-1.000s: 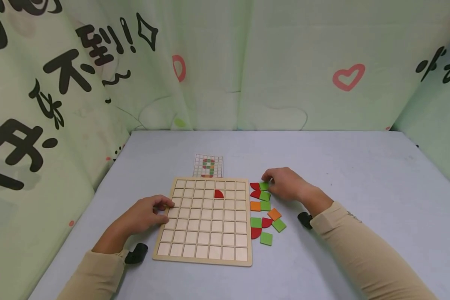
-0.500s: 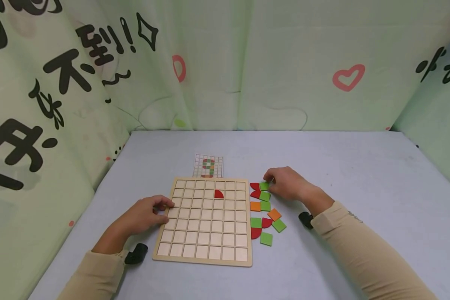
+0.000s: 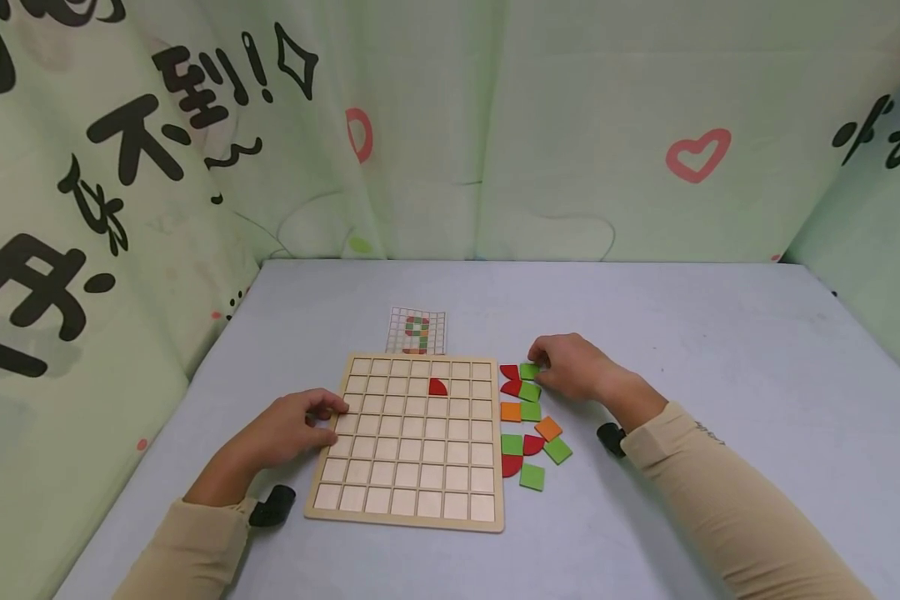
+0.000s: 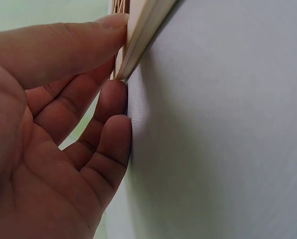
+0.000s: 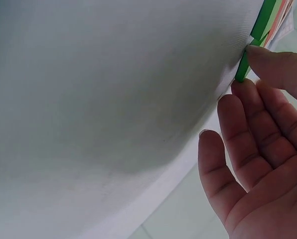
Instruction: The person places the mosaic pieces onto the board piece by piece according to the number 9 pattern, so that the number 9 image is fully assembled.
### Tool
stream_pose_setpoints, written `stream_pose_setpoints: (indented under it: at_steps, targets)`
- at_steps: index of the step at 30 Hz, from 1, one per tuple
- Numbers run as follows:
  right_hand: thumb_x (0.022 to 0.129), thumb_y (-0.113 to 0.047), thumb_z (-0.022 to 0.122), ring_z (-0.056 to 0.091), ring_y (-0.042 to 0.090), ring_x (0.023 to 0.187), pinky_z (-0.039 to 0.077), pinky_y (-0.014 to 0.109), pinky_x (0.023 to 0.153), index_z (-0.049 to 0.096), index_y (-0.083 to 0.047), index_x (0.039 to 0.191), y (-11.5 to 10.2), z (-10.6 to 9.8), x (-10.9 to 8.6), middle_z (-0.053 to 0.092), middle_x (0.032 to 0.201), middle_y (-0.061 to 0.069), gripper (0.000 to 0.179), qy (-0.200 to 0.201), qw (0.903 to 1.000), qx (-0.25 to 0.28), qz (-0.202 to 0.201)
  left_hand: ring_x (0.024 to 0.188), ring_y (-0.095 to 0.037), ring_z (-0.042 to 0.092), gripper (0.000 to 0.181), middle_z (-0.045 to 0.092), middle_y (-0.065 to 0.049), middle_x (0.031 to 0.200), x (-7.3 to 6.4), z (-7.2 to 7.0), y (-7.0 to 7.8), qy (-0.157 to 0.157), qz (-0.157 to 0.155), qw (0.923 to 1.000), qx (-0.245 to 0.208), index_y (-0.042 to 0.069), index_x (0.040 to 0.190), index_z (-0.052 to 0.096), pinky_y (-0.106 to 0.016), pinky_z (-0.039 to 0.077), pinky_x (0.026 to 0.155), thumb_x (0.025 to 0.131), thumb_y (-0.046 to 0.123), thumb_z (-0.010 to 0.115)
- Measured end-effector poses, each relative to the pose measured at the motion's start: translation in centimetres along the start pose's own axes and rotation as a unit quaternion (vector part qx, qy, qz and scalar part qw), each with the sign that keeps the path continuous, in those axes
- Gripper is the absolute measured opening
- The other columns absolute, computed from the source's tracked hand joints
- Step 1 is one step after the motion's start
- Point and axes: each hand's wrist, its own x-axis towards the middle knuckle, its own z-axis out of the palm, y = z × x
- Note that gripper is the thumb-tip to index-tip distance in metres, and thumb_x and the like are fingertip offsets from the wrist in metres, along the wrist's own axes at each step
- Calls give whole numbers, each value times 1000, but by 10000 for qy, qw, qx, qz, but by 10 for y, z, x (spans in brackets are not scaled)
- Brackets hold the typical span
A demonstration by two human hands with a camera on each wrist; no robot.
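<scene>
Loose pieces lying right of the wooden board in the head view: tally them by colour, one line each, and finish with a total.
Green squares: 6
Red rounded pieces: 4
Orange squares: 2
Total in sight: 12

Board (image 3: 410, 451): pale wood, grid of lighter squares; quarter-round piece (image 3: 438, 387) near its far edge, red. Between board and table's right edge: green square tiles (image 3: 530, 412), orange square tiles (image 3: 511, 412), rounded red tiles (image 3: 512, 466). Card (image 3: 416, 331) toward table's far edge: white, fine grid, red-green-orange figure. Table (image 3: 682, 350): pale lavender-white. Curtain (image 3: 570, 108) beyond far edge: pale green, black characters (image 3: 135, 137), pinkish-red heart outline (image 3: 680, 164). Sleeves (image 3: 727, 492): beige.
</scene>
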Motion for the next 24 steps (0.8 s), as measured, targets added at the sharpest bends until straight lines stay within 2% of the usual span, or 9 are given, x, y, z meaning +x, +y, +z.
stream_pose_setpoints:
  at_steps: [16,24]
  targets:
    - [92,-11,67,56,31,99,49,47,93,62,3,120,2,-2,0,64,110,14,31,63,9999,-86,0,108,-27,55,33,63,-7,116,-1,1,-1,-6,-8,10000,-36,6,118,66,-45,45,91,86,5,74]
    - [92,-10,64,57,31,101,50,46,93,62,3,121,-6,-7,1,65,112,14,32,62,9997,-41,-250,108,-27,55,32,63,-7,116,0,0,0,10,-15,10000,40,6,118,66,-45,45,91,87,6,74]
